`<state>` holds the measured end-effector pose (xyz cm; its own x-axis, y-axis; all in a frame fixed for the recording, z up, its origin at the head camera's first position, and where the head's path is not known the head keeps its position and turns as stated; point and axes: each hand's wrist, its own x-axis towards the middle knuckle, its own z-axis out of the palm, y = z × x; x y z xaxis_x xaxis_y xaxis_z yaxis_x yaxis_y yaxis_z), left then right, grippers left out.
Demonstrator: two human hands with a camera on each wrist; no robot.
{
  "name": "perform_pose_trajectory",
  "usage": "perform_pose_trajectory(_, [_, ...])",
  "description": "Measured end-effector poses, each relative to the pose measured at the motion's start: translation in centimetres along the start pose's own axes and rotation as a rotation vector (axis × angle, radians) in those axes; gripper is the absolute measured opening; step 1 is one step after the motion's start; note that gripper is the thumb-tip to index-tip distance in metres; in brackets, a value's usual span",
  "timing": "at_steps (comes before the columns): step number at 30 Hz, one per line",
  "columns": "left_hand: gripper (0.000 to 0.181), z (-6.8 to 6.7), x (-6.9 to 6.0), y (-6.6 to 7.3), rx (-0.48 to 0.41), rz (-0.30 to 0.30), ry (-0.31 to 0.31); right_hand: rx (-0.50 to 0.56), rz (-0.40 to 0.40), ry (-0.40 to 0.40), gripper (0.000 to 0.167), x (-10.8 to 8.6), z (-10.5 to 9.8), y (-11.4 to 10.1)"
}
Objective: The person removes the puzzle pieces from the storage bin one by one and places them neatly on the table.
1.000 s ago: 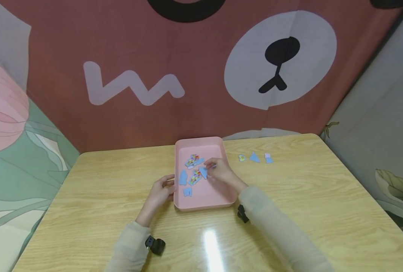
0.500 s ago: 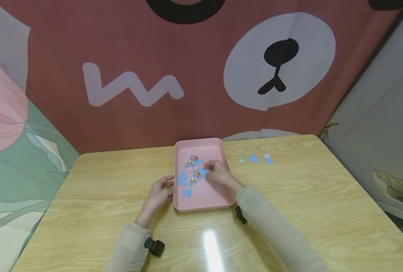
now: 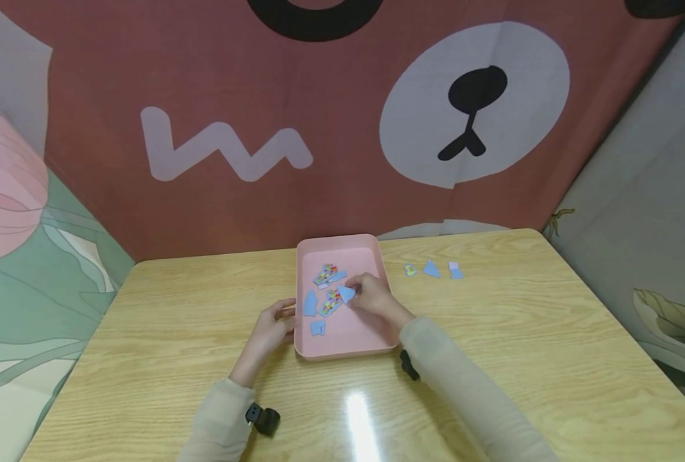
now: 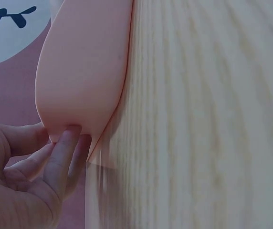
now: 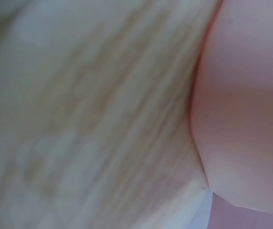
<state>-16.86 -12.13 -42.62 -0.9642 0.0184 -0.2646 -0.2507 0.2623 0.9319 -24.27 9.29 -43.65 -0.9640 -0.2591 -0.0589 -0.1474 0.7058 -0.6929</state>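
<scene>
Table point(image 3: 175, 321), cut off at the bottom, holds a pink tray point(image 3: 354, 340). Left hand point(image 3: 270, 328) touches its side, fingers nearly straight. Right hand point(image 3: 374, 295) pinches a blue piece point(image 3: 345, 294) over it, fingers hiding one edge; the piece has turned a bit since a second ago
</scene>
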Motion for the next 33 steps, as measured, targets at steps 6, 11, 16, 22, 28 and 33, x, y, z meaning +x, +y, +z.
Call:
perform_pose_trajectory(6, [0.044,-0.01,-0.01,-0.09,-0.008,-0.006,0.004,0.024,-0.003,-0.006,0.038,-0.06,0.10,-0.03])
perform_pose_trajectory(11, [0.044,-0.06,-0.10,-0.07,-0.006,-0.007,0.005,0.046,0.007,-0.008,0.037,0.00,0.12,-0.01])
perform_pose_trajectory(16, [0.044,-0.09,-0.19,0.01,-0.004,-0.007,0.003,0.061,0.004,-0.011,0.036,-0.24,0.09,-0.10])
perform_pose_trajectory(22, [0.044,-0.03,-0.02,-0.19,0.008,-0.014,0.005,0.090,-0.009,-0.003,0.033,-0.39,0.03,0.26])
perform_pose_trajectory(28, [0.045,0.03,0.31,-0.26,0.002,-0.020,0.003,0.183,0.003,-0.015,0.031,-0.51,-0.28,0.25])
perform_pose_trajectory(33, [0.044,-0.01,0.36,-0.25,-0.004,-0.012,0.006,0.294,-0.007,-0.034,0.031,-0.46,-0.56,0.35])
